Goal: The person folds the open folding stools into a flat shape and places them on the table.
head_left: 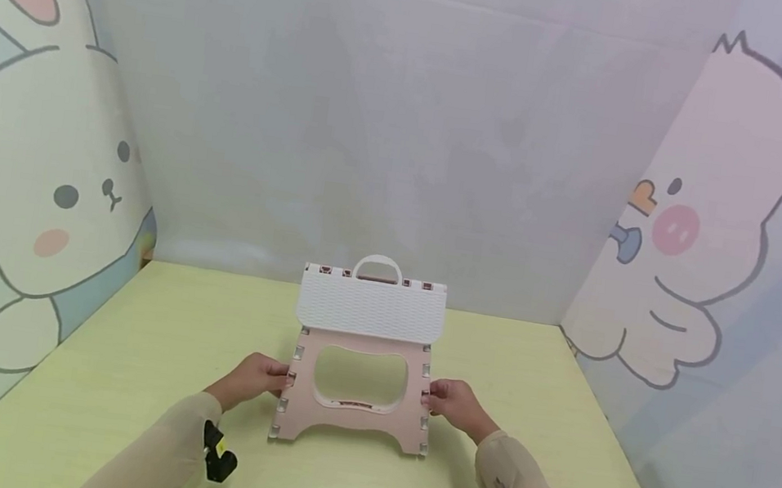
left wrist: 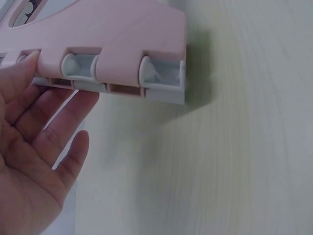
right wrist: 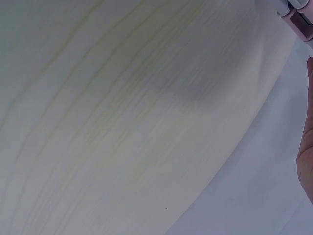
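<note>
A pink and white plastic folding stool (head_left: 371,307) stands partly folded in the middle of the head view, its white textured top panel uppermost and a carrying loop above it. My left hand (head_left: 256,380) grips the left edge of the pink leg panel (head_left: 360,420). In the left wrist view, the thumb of that left hand (left wrist: 34,147) lies on the stool's hinged edge (left wrist: 117,63), with fingers behind it. On the opposite edge, my right hand (head_left: 462,407) pinches the panel. Only a strip of the right hand (right wrist: 305,152) shows in the right wrist view, beside a stool corner (right wrist: 298,22).
A pale yellow wood-grain table (head_left: 204,310) lies under the stool. Behind it hangs a grey-white curtain (head_left: 393,112), with a printed rabbit (head_left: 40,148) on the left side and a printed pink-cheeked character (head_left: 727,173) on the right. A black wrist device (head_left: 220,452) sits at the left sleeve.
</note>
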A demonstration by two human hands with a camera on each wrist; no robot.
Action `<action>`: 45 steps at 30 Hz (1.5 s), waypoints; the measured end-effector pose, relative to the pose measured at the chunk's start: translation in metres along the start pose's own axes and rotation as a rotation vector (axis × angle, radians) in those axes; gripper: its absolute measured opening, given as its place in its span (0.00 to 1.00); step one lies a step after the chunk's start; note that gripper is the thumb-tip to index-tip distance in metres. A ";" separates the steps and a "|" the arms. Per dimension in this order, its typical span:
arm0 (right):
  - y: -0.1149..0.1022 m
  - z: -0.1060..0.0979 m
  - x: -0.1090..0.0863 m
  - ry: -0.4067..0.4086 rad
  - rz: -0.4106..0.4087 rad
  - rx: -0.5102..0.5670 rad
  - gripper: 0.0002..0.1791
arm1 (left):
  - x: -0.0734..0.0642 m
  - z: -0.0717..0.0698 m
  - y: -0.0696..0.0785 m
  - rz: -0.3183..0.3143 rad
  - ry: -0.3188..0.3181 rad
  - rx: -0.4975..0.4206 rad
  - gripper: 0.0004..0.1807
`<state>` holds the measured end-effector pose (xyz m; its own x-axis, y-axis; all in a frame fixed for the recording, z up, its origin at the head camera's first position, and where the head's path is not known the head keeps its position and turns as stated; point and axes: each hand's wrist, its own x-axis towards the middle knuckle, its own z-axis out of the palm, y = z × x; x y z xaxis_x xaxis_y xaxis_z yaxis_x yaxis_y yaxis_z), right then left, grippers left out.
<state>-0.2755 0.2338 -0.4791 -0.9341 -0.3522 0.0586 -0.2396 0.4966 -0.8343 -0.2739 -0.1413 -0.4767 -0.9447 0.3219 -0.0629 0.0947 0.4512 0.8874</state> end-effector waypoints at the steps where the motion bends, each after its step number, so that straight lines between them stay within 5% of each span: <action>1: 0.000 0.000 0.000 -0.003 -0.004 0.000 0.10 | 0.000 0.000 -0.001 -0.003 0.000 0.002 0.16; 12: 0.001 0.001 0.000 -0.030 -0.043 -0.010 0.10 | -0.001 0.001 -0.005 -0.005 -0.002 0.011 0.16; 45: 0.004 0.001 0.001 -0.018 0.011 -0.017 0.10 | 0.000 0.002 -0.002 -0.006 -0.009 0.000 0.15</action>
<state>-0.2774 0.2342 -0.4830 -0.9318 -0.3607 0.0394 -0.2339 0.5139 -0.8253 -0.2738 -0.1405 -0.4790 -0.9424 0.3266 -0.0724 0.0888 0.4530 0.8870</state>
